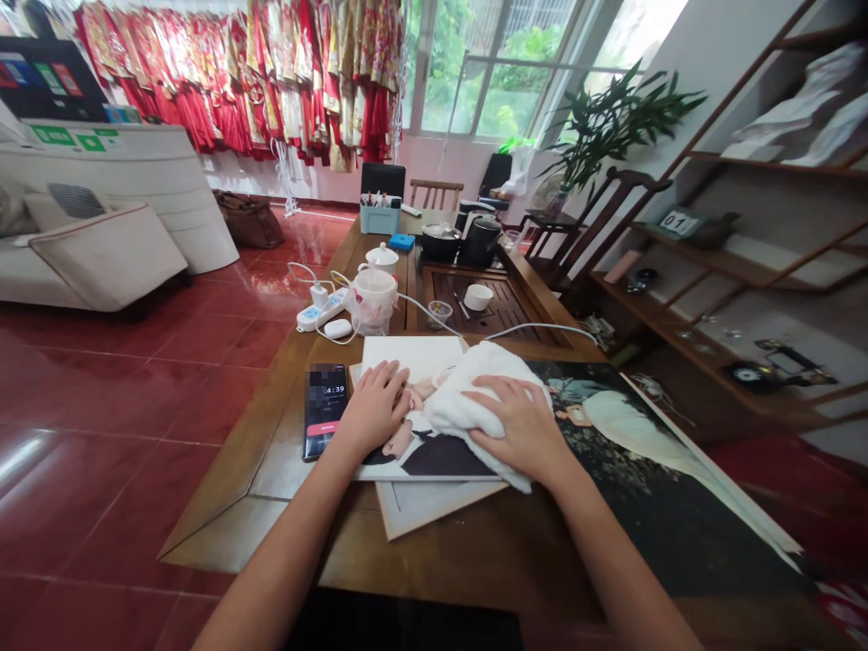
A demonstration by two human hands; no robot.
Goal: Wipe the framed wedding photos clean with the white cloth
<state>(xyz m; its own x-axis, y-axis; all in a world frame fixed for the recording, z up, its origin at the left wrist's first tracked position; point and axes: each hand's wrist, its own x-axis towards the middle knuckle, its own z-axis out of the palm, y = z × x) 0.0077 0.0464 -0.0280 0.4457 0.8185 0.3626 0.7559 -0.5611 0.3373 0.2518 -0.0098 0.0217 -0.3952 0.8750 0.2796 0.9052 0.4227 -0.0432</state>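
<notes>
A mounted photo panel showing people in wedding clothes lies flat on the wooden table. My left hand rests on its left side, fingers stretched out. On the panel's right part, my right hand presses and grips a bunched white towel, which covers part of the picture. A pale board sticks out from under the panel's near edge. Just left of my left hand lies a phone with its screen lit. A larger dark photo panel with a white dress lies to the right.
Beyond the panels stand a plastic-wrapped tub, a lidded white pot and a power strip with cables. A tea tray holds a white cup. Wooden shelves rise on the right.
</notes>
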